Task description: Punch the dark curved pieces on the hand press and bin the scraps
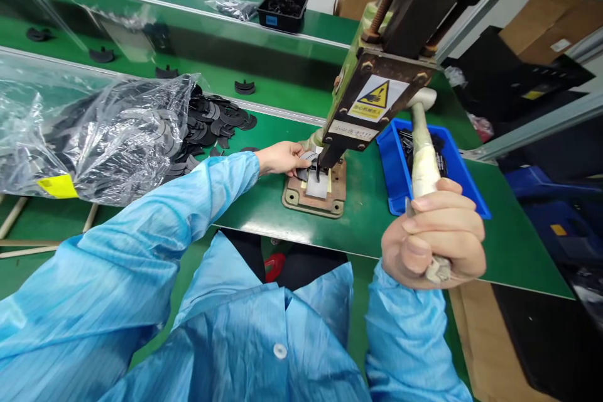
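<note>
My right hand (pixel 436 240) is wrapped around the white taped lever handle (pixel 423 157) of a green hand press (pixel 377 85) that carries a yellow warning label. My left hand (pixel 281 157) reaches under the press head and pinches a thin black curved part (pixel 308 161) on the rusty base plate (pixel 313 198). A white sheet lies on that plate beneath the punch. Both arms wear light blue sleeves.
A clear plastic bag (pixel 94 132) spills a heap of black curved parts (pixel 210 122) at the left. A blue bin (pixel 400 169) with black parts stands right of the press. A black tray (pixel 281 10) sits on the far green bench. Cardboard boxes stand at the right.
</note>
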Demonstrator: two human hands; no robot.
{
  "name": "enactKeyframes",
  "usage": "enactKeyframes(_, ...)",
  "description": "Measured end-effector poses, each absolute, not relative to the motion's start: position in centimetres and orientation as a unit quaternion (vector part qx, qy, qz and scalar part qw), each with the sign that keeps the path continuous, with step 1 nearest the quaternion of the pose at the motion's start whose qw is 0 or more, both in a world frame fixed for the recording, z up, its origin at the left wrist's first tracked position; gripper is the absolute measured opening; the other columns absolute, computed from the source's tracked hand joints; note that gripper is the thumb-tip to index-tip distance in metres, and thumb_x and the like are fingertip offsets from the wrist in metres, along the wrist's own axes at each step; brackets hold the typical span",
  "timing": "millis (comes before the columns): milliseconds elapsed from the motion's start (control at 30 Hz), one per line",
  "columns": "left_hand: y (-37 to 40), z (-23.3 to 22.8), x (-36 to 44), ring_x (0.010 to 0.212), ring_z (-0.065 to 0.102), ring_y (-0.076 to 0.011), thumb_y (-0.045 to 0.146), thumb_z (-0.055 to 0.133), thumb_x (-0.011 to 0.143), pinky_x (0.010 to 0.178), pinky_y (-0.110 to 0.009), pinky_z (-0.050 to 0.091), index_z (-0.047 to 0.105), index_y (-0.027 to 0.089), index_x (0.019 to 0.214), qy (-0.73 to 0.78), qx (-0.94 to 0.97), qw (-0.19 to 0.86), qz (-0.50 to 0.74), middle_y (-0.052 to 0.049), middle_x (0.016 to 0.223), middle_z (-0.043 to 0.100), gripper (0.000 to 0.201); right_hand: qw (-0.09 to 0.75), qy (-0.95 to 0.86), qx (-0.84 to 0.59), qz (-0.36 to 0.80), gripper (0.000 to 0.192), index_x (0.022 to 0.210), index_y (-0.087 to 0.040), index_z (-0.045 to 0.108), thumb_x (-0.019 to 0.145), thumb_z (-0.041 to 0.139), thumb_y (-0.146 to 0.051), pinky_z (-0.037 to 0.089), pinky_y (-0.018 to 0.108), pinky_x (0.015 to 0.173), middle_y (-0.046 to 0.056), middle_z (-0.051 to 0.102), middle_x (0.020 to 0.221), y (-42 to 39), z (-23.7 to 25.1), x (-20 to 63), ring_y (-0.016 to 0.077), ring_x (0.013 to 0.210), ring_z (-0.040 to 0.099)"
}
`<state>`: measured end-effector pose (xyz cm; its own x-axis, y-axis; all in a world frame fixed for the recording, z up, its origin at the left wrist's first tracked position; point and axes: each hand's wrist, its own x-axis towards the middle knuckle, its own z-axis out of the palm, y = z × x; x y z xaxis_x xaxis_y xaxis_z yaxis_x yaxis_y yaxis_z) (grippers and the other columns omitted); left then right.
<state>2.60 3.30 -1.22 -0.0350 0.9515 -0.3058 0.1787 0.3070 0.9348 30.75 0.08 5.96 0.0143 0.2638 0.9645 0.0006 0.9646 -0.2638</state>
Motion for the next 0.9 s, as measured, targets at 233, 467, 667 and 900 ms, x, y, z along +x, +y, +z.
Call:
enactKeyframes(233, 3.6, -0.1, 2.7, 0.051, 0.067, -0.0114, 0.024, 0.089, 0.086, 0.054, -0.019, 0.056, 0.063, 0.016, 0.077, 0.635, 0.394, 0.581, 0.324, -0.003, 0.065, 0.071, 0.030, 0.711, -0.693, -0.089, 0.085, 0.047, 0.060, -0.020, 0.044, 0.093, 0.071, -0.040, 0.055, 0.054, 0.100, -0.005, 0.052, 0.062, 0.1, 5.7, 30.7, 0.0134, 0.077, 0.066)
enactKeyframes(467, 2.7, 0.4, 3.4, 0.056, 0.074, -0.0157, 0.024, 0.088, 0.088, 0.056, -0.020, 0.059, 0.065, 0.014, 0.080, 0.627, 0.326, 0.616, 0.349, -0.009, 0.070, 0.076, 0.027, 0.774, -0.627, -0.014, 0.087, 0.035, 0.071, -0.022, 0.058, 0.090, 0.076, -0.044, 0.059, 0.041, 0.084, -0.006, 0.055, 0.064, 1.8, 9.8, 29.0, 0.0112, 0.069, 0.066)
enactKeyframes(667, 0.2, -0.6, 3.6, 0.057, 0.073, -0.0129, 0.036, 0.090, 0.087, 0.056, -0.018, 0.059, 0.060, 0.015, 0.081, 0.592, 0.339, 0.589, 0.433, -0.006, 0.070, 0.076, 0.037, 0.729, -0.653, -0.121, 0.163, 0.050, 0.139, -0.035, 0.063, 0.092, 0.074, -0.049, 0.055, 0.037, 0.112, 0.000, 0.062, 0.134, 3.6, 15.5, 29.4, 0.0174, 0.129, 0.067)
enactKeyframes(900, -7.6, 2.9, 4.0, 0.053, 0.070, -0.0125, 0.047, 0.089, 0.085, 0.053, -0.021, 0.058, 0.060, 0.016, 0.081, 0.503, 0.417, 0.577, 0.489, -0.005, 0.070, 0.075, 0.043, 0.548, -0.731, -0.240, 0.328, 0.036, 0.126, -0.023, 0.067, 0.093, 0.076, -0.033, 0.065, 0.035, 0.089, 0.006, 0.074, 0.113, 1.3, 3.1, 29.2, 0.0150, 0.097, 0.075)
